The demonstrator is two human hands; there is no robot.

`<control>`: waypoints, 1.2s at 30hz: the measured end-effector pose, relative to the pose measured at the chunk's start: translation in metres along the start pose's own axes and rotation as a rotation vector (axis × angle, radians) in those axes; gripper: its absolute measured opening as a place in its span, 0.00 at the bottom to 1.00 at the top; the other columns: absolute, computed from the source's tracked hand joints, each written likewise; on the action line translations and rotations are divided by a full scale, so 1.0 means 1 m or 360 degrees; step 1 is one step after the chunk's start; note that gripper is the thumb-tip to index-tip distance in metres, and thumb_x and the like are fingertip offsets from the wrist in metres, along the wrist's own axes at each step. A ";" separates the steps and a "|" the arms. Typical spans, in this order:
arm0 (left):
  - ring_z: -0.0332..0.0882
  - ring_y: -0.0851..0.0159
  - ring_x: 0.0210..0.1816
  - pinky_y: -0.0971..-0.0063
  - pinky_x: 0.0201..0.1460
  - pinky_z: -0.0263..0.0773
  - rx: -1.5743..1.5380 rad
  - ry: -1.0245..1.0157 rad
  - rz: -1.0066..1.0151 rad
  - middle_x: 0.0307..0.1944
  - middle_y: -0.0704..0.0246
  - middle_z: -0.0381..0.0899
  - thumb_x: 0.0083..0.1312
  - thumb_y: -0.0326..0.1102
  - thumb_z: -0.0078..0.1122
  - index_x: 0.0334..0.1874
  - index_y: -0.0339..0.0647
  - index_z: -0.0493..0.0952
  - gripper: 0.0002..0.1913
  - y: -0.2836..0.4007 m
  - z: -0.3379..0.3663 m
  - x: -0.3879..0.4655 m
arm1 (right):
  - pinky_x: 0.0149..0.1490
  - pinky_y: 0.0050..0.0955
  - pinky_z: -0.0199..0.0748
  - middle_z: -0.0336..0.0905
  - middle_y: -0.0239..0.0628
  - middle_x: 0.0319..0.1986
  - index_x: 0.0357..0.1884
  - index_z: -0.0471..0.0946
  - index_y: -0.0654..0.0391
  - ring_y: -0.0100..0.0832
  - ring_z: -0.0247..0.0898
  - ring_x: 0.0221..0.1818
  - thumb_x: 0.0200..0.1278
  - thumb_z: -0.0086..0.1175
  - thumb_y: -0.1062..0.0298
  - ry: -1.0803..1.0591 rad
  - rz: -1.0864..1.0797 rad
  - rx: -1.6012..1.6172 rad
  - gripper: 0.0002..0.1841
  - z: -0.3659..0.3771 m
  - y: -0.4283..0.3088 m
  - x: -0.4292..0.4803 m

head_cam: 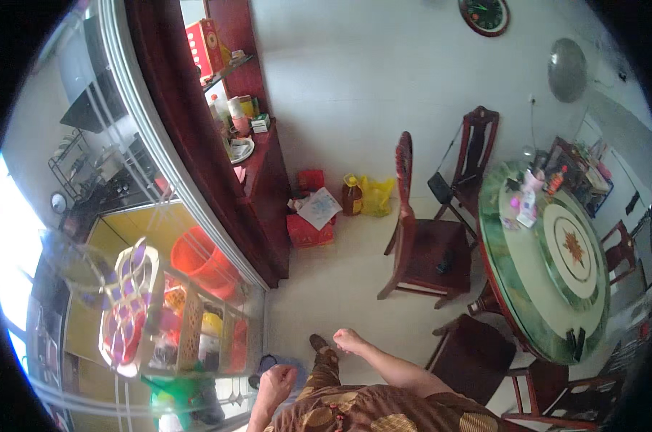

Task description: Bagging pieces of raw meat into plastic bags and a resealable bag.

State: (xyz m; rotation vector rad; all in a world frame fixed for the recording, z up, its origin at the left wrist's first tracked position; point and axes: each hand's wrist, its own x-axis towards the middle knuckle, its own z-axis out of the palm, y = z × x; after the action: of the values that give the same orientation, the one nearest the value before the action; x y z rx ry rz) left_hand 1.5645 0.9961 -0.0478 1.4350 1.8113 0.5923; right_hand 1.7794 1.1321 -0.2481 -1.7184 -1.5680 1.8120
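Note:
Both bare hands hang in front of the body, over patterned brown trousers (353,407). My left hand (277,380) is at the lower middle of the view, loosely curled, with its back towards the camera; no object shows in it. Farther right, my right hand (347,341) is closed into a loose fist beside a brown shoe (319,342) on the foot below. Nothing can be seen in that hand either. The glass sliding door (250,302) stands to the left of my left hand, and a dark wooden chair (474,353) is nearest to my right arm.
A round table with a green rim (499,259) stands at right, with a carved wooden chair (439,240) beside it. Against the wall are an oil jug (351,198), a yellow plastic bag (377,197) and red boxes (310,235). A red wooden cabinet (269,205) adjoins the door; orange buckets (196,256) show behind glass.

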 end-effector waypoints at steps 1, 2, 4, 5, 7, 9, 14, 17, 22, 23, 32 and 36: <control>0.81 0.49 0.37 0.64 0.40 0.74 0.0004 -0.0003 -0.0011 0.32 0.51 0.81 0.61 0.41 0.54 0.37 0.34 0.81 0.15 -0.002 -0.005 0.024 | 0.23 0.28 0.69 0.75 0.33 0.22 0.41 0.77 0.59 0.26 0.67 0.18 0.59 0.46 0.64 -0.0001 0.0050 -0.0058 0.13 -0.006 -0.008 0.023; 0.81 0.49 0.37 0.64 0.40 0.74 0.0034 0.0009 -0.0014 0.32 0.51 0.81 0.61 0.41 0.54 0.37 0.34 0.81 0.15 -0.003 -0.011 0.047 | 0.23 0.28 0.69 0.75 0.33 0.22 0.41 0.77 0.59 0.26 0.67 0.18 0.59 0.46 0.64 -0.0009 0.0057 -0.0050 0.13 -0.012 -0.012 0.045; 0.81 0.49 0.37 0.64 0.41 0.74 0.0068 0.0024 -0.0017 0.32 0.51 0.81 0.61 0.42 0.54 0.37 0.34 0.81 0.16 0.003 -0.025 0.102 | 0.25 0.29 0.71 0.77 0.33 0.24 0.39 0.78 0.58 0.28 0.70 0.20 0.59 0.47 0.63 -0.0074 0.0009 -0.0307 0.13 -0.035 -0.022 0.093; 0.81 0.49 0.37 0.63 0.41 0.74 0.0072 0.0082 -0.0015 0.33 0.51 0.81 0.62 0.42 0.54 0.37 0.34 0.81 0.16 0.005 -0.034 0.127 | 0.25 0.29 0.71 0.77 0.33 0.24 0.39 0.78 0.58 0.28 0.70 0.20 0.59 0.47 0.63 -0.0084 0.0019 -0.0291 0.13 -0.042 -0.026 0.115; 0.81 0.49 0.38 0.63 0.41 0.74 0.0092 0.0134 -0.0014 0.33 0.51 0.81 0.62 0.42 0.54 0.37 0.34 0.80 0.16 0.011 -0.050 0.173 | 0.40 0.37 0.75 0.80 0.47 0.25 0.23 0.79 0.61 0.41 0.78 0.30 0.50 0.45 0.70 0.0176 0.0004 -0.0401 0.11 -0.064 -0.040 0.159; 0.79 0.47 0.39 0.62 0.41 0.73 0.0007 0.0096 -0.0103 0.34 0.51 0.80 0.62 0.42 0.54 0.36 0.34 0.80 0.16 0.016 -0.065 0.210 | 0.35 0.36 0.75 0.79 0.43 0.24 0.28 0.79 0.60 0.37 0.75 0.25 0.53 0.45 0.68 0.0176 0.0027 -0.0449 0.11 -0.087 -0.048 0.207; 0.81 0.48 0.36 0.62 0.38 0.74 0.0142 -0.0017 -0.0270 0.30 0.50 0.80 0.62 0.42 0.55 0.36 0.34 0.80 0.15 -0.005 -0.081 0.288 | 0.34 0.38 0.75 0.78 0.48 0.23 0.29 0.80 0.60 0.41 0.77 0.24 0.54 0.44 0.66 0.0020 -0.0184 -0.0784 0.13 -0.125 -0.073 0.313; 0.82 0.49 0.32 0.63 0.35 0.74 0.0175 -0.0047 -0.0208 0.24 0.51 0.79 0.61 0.41 0.55 0.33 0.33 0.80 0.15 -0.008 -0.084 0.348 | 0.40 0.41 0.75 0.79 0.52 0.29 0.31 0.81 0.59 0.49 0.78 0.33 0.54 0.46 0.64 0.0495 0.0119 -0.0700 0.13 -0.134 -0.055 0.406; 0.74 0.66 0.24 0.69 0.29 0.68 0.0278 -0.0067 -0.0509 0.19 0.62 0.74 0.60 0.38 0.57 0.27 0.36 0.74 0.11 -0.051 -0.077 0.423 | 0.48 0.45 0.74 0.80 0.52 0.37 0.33 0.82 0.58 0.51 0.77 0.43 0.54 0.47 0.66 0.0165 -0.0077 -0.0767 0.12 -0.150 -0.131 0.540; 0.74 0.65 0.24 0.68 0.28 0.68 0.0479 -0.0118 -0.0567 0.18 0.65 0.75 0.60 0.40 0.58 0.26 0.36 0.74 0.13 -0.058 -0.079 0.440 | 0.48 0.45 0.74 0.80 0.51 0.37 0.33 0.82 0.58 0.50 0.77 0.43 0.52 0.48 0.67 0.0069 -0.0207 -0.0903 0.12 -0.152 -0.160 0.558; 0.75 0.64 0.25 0.67 0.29 0.69 0.0475 -0.0413 -0.0791 0.20 0.64 0.76 0.60 0.40 0.59 0.28 0.36 0.75 0.13 -0.068 -0.066 0.615 | 0.49 0.44 0.74 0.75 0.50 0.45 0.42 0.79 0.59 0.50 0.70 0.53 0.59 0.46 0.66 0.0162 -0.0191 -0.1283 0.14 -0.244 -0.223 0.744; 0.75 0.64 0.26 0.67 0.30 0.69 0.0448 -0.0497 -0.0876 0.21 0.64 0.76 0.60 0.40 0.59 0.29 0.36 0.75 0.12 -0.075 -0.054 0.649 | 0.65 0.46 0.57 0.66 0.49 0.58 0.52 0.75 0.56 0.52 0.55 0.66 0.64 0.43 0.63 0.0402 -0.0396 -0.1719 0.18 -0.273 -0.192 0.825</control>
State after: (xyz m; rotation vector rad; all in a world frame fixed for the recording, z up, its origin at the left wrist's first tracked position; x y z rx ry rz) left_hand 1.4096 1.6035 -0.2404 1.0474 1.9618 -0.1626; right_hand 1.6516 1.9633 -0.5402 -1.8178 -2.7025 0.5435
